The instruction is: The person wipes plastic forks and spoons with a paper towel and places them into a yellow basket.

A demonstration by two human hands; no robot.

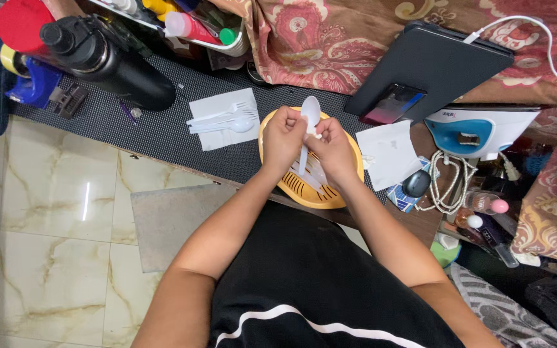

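I see white plastic spoon (309, 122) upright over yellow slotted plastic basket (349, 169), bowl away from me, handle toward me. Left hand (283, 137), right hand (334, 149) both pinch handle; equally near.

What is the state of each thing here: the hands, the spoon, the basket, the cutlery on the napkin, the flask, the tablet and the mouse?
left hand: closed on the spoon, over the basket
right hand: closed on the spoon's handle
white plastic spoon: held, bowl pointing away
yellow basket: on the mat, holds more white cutlery
forks and spoon: lying on a white napkin
black flask: lying on its side, capped
tablet: propped up, cable plugged in
mouse: untouched
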